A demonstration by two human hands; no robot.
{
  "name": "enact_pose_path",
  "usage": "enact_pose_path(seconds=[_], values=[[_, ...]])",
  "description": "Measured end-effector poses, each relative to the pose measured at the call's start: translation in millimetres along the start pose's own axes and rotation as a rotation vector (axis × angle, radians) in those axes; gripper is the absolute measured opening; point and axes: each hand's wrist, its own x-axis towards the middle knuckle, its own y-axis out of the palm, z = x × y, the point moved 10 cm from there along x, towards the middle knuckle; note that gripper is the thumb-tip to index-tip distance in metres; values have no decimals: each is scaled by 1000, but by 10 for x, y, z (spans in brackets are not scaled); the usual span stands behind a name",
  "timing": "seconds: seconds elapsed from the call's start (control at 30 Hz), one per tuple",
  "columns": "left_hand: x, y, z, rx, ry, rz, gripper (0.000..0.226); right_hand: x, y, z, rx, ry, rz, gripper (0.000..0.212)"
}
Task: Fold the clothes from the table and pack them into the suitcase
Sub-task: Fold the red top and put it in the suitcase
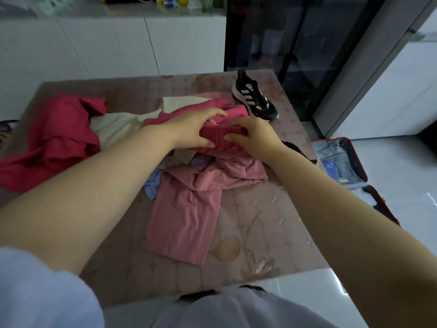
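Centrally, a bunched bright pink garment (220, 138) lies atop the heap in the middle of the counter (264, 233); the left grip (191, 129) and the right grip (257, 138) both clutch it, fingers curled into its folds; its shape is lost in the crumple. Under it a dusty pink garment (186, 214) spreads toward the near edge; a lilac cloth (153, 183) peeks out beside that, mostly buried. To the left lie a cream garment (118, 126) and a red garment (63, 138), the red one partly covered by the left forearm; a black sneaker (255, 98) stands near the far right corner; a dark item under the right wrist is too hidden to name. On the floor to the right, the open suitcase (356, 157) is partly blocked by the right forearm.
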Motion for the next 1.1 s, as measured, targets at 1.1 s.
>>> enact_pose_path(seconds=[1.1], values=[[-2365, 2430, -1764, -580, -386, 330, 59, -3276, -25, 308, 248, 5, 626, 18]])
